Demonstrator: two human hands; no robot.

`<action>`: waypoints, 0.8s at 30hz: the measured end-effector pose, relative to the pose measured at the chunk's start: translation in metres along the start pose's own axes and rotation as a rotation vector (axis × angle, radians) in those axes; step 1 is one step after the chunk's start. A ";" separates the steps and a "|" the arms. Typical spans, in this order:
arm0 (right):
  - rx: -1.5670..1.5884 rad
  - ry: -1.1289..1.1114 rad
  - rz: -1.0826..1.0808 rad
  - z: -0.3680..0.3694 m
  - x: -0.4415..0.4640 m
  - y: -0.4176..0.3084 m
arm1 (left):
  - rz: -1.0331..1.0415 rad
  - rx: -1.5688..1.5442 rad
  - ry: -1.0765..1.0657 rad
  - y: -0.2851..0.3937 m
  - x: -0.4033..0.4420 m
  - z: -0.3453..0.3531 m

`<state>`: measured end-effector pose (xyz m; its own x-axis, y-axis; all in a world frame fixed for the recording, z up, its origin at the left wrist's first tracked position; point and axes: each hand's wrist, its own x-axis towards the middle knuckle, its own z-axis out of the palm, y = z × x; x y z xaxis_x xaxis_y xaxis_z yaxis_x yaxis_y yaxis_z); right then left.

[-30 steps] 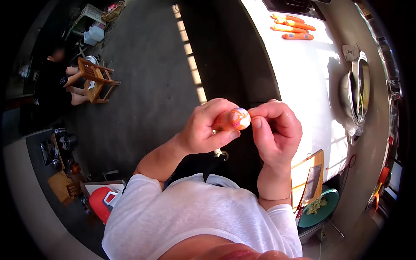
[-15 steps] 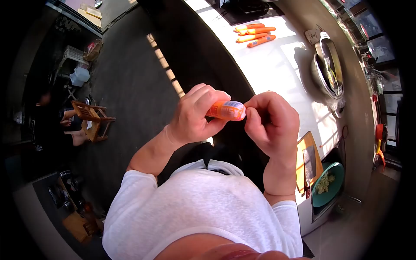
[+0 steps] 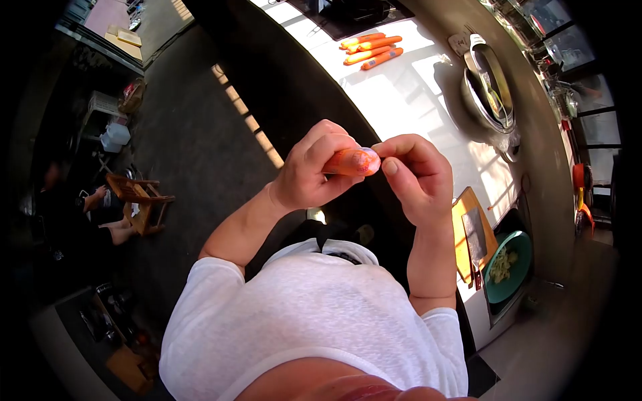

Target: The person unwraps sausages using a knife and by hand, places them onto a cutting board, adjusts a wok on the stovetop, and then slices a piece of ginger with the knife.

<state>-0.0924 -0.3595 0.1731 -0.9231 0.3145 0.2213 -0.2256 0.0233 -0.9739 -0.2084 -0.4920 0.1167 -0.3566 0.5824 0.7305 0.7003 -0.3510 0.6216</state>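
A sausage in a printed orange plastic casing (image 3: 353, 162) points its near end to the right, in front of my chest. Wrapped round it is my left hand (image 3: 309, 166), hiding much of its length. My right hand (image 3: 420, 175) pinches with thumb and forefinger at the tip of the casing; the bit between the fingertips is too small to see clearly. Several more orange sausages (image 3: 372, 49) lie side by side on the white counter (image 3: 381, 90), beyond my hands.
On the right are a cutting board (image 3: 463, 212) with a cleaver (image 3: 474, 234), a green basin (image 3: 498, 294) holding chopped greens, and a metal bowl (image 3: 472, 100). A black stove (image 3: 354, 15) is at the top. A person sits near a wooden chair (image 3: 137, 190) at left.
My left hand has turned the sausage so its end faces me more. My right fingers have shifted slightly up and left at the tip. The view has swung a little.
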 end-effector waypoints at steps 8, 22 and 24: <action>-0.391 0.112 -0.007 -0.011 -0.014 -0.007 | 0.069 0.255 -0.004 -0.005 0.002 0.005; -0.468 0.148 0.055 -0.029 -0.021 0.016 | 0.079 0.254 -0.034 -0.015 0.002 0.028; -0.379 0.156 0.078 -0.034 -0.023 0.024 | 0.064 0.208 -0.041 -0.018 0.001 0.034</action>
<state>-0.0665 -0.3340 0.1427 -0.8681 0.4684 0.1643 0.0006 0.3320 -0.9433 -0.2006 -0.4599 0.0968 -0.2846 0.5945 0.7521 0.8350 -0.2317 0.4991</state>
